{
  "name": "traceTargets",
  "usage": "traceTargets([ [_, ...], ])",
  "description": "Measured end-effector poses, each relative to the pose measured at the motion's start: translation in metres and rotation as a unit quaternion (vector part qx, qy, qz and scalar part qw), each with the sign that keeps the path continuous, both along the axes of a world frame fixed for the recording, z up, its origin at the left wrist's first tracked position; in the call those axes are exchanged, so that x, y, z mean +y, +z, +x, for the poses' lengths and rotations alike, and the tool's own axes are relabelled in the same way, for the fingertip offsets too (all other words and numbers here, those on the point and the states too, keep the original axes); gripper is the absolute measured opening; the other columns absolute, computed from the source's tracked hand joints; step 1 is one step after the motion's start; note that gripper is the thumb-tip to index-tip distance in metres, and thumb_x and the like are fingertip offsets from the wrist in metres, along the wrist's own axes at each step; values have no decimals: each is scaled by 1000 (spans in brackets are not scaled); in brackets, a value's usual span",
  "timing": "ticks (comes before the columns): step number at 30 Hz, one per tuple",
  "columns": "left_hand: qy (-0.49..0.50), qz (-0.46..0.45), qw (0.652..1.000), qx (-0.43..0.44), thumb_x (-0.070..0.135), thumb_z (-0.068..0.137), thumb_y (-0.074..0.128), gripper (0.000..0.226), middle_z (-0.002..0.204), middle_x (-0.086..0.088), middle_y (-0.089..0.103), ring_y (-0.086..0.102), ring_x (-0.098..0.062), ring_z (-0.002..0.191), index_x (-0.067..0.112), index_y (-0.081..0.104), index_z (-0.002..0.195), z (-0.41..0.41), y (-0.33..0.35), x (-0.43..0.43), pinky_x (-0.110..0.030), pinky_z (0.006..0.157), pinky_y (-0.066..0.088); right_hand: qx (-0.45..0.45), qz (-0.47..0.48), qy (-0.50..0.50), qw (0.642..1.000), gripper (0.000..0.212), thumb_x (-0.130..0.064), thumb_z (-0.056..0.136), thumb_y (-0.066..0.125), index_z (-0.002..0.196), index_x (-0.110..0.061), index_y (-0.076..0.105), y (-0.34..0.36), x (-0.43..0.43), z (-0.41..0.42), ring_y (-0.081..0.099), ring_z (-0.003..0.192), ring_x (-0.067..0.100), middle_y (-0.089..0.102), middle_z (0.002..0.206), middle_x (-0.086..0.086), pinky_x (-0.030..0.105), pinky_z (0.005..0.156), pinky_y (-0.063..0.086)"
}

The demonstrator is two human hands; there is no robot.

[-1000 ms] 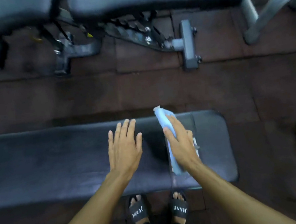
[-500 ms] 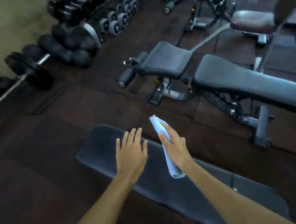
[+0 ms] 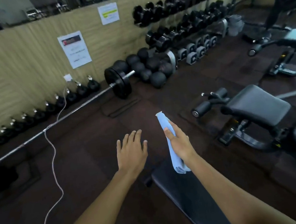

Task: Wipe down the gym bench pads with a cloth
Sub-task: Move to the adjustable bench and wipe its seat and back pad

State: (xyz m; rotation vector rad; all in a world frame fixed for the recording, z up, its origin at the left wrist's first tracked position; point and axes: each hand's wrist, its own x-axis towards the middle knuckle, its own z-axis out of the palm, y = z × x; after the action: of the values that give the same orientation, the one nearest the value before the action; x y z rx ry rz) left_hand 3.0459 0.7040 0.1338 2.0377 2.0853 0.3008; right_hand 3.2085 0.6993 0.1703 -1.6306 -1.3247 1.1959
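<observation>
A flat black bench pad [image 3: 184, 191] runs from the lower middle toward the bottom edge, its near end under my arms. My right hand [image 3: 180, 143] grips a folded light-blue cloth [image 3: 175, 161] and holds it in the air above the pad's end. The cloth sticks out past my fingertips and hangs below my wrist. My left hand [image 3: 131, 151] hovers to the left with fingers straight and spread, over the dark floor, touching nothing. A second, adjustable bench with black pads [image 3: 255, 107] stands to the right.
A loaded barbell [image 3: 119, 85] lies along the wall, beside a row of kettlebells [image 3: 70, 99] and a pile of black balls [image 3: 149, 68]. A dumbbell rack [image 3: 184, 24] stands behind. A white cable [image 3: 53, 162] snakes across the floor at left. More machines [image 3: 289, 46] stand far right.
My view has swung up and left from the bench top to the wall and racks. Both hands have lifted off the pad, the right one still holding the cloth.
</observation>
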Motion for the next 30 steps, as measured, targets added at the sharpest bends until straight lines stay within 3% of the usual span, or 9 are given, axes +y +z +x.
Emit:
traceTargets([
  [3,24,-5,1000,-2,40,103,33,51,157,4,31,23,-19,147,25,28,151,-34,-2,38,-44,120,13,-4,-10,22,1000,43,-32,105,35,148,-32,35,-2,47,-35,28,139,15,42,149,-9,41,120,10],
  [8,48,-21,999,0,40,103,32,51,158,3,30,22,-19,147,25,27,152,-75,-3,122,-44,121,13,-1,-14,43,999,43,-33,104,36,147,-33,37,-22,141,-75,37,137,18,46,147,-7,47,118,19],
  [17,46,-19,999,5,41,103,31,52,158,4,30,22,-18,147,26,26,152,-109,13,292,-44,121,12,26,-22,34,999,43,-35,103,38,146,-35,39,-26,312,-103,38,138,18,47,146,-7,47,119,21],
  [24,-46,-23,999,2,41,102,33,51,156,6,32,25,-15,146,27,29,151,-104,-6,455,-44,121,14,52,-43,-70,995,42,-43,99,40,141,-45,42,-54,444,-102,33,139,22,49,140,-17,46,117,25],
  [28,-133,-30,991,1,41,102,35,51,156,6,33,26,-15,145,26,31,151,-84,-17,554,-44,121,14,63,-27,-147,987,40,-32,102,39,141,-40,44,-59,511,-92,42,123,5,50,125,-23,44,118,20],
  [30,-185,-34,982,4,41,102,35,51,156,6,34,26,-15,145,27,31,151,-68,-18,596,-44,120,15,76,-22,-193,978,40,-36,101,39,140,-44,44,-60,538,-82,40,128,6,49,127,-27,44,119,19],
])
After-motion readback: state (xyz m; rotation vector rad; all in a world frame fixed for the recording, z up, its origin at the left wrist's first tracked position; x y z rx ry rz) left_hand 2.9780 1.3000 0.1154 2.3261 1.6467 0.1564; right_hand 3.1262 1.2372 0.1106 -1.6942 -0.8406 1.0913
